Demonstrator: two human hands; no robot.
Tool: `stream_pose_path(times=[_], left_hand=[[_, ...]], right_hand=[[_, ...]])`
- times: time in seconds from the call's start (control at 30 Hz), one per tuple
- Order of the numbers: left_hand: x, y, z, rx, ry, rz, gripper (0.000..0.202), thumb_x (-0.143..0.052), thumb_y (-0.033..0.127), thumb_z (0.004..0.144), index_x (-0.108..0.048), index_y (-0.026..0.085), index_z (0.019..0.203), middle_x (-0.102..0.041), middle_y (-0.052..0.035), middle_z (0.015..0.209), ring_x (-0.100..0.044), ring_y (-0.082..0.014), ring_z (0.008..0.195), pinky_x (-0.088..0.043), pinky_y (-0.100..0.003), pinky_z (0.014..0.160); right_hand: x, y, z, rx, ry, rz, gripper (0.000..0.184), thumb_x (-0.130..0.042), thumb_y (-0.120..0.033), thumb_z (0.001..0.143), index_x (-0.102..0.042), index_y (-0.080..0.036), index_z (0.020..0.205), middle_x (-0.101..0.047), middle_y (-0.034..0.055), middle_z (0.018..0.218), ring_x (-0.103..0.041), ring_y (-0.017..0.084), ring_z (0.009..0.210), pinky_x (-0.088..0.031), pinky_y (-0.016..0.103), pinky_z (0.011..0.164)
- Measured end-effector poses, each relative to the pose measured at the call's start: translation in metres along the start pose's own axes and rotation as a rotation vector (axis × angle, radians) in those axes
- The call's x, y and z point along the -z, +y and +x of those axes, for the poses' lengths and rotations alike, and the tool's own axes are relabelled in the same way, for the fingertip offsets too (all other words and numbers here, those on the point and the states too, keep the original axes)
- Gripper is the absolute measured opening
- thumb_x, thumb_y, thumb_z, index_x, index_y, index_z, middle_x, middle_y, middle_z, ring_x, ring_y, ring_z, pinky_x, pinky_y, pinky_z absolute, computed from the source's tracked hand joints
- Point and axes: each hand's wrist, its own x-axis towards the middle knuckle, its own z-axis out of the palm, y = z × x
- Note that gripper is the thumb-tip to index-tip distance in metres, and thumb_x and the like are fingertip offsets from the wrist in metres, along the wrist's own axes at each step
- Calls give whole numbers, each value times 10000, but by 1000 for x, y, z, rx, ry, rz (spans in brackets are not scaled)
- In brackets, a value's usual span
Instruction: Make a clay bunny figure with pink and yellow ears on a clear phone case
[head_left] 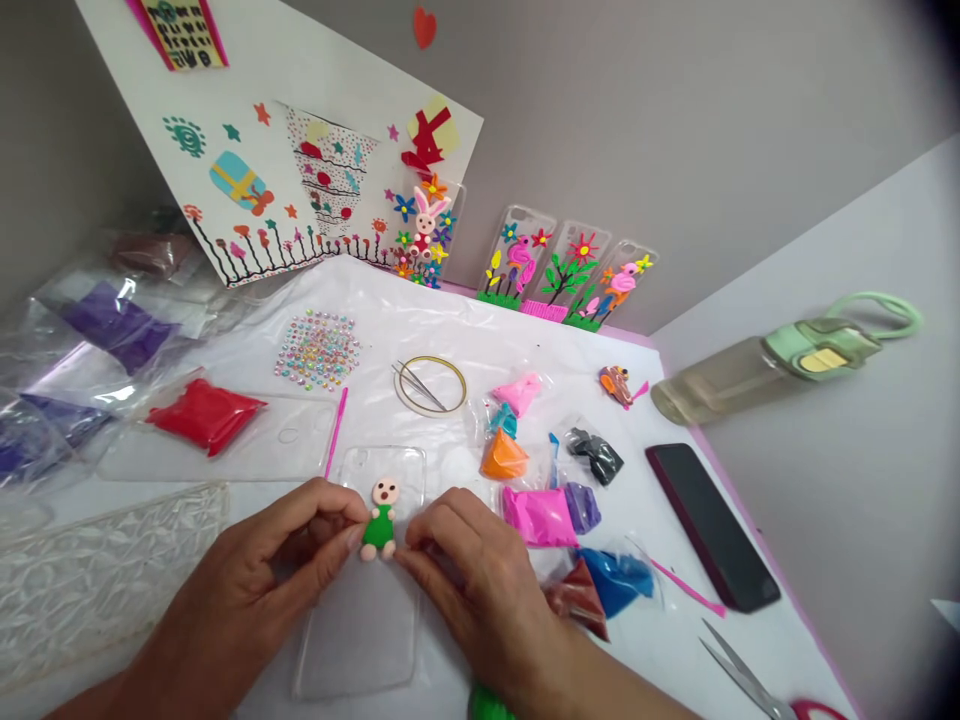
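A small clay figure (379,528) with a pale pink head, dark eyes and a green body lies on a clear phone case (360,640). My left hand (281,560) is closed, thumb and index fingertip pressed to the figure's left side by its arm. On the opposite side my right hand (480,580) is closed too, its thumb tip at the figure's foot. The inner fingers of the right hand are partly hidden. A lump of green clay (489,704) shows beneath my right wrist.
Clay packets, including orange (505,456) and pink (538,516), lie to the right. Farther right are a phone (712,527), scissors (742,670) and a bottle (750,375). Red clay (206,414), rhinestones (319,348) and a bangle (463,385) lie beyond my hands. Decorated cases (574,270) lean on the wall.
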Motion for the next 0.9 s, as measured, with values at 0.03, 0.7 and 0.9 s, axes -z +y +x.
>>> stream_pose_path(times=[0.03,0.7,0.9], left_hand=[[0,1,0,0,12,-9,199,-539,467,948,-641,301,910,-673,65,715,-650,-121,613,-520,-169,572],[1,-1,-2,-186,31,148,128,-563,365,955,-666,320,895,-680,58,845,-665,-143,791,-526,-190,719],[2,-5,0,-275,12,216,109,-553,310,974,-659,324,952,-673,46,955,-658,-145,924,-517,-185,826]], right_hand=[[-1,-1,1,2,-1,-13,120,-621,-201,977,-610,-182,859,-628,27,852,-593,151,783,-432,236,671],[3,-4,-2,-79,18,281,44,-652,-162,947,-692,-177,934,-670,36,906,-638,151,853,-486,241,756],[1,-2,-1,-56,-19,214,84,-616,-163,969,-699,-177,968,-679,45,924,-634,153,878,-484,235,774]])
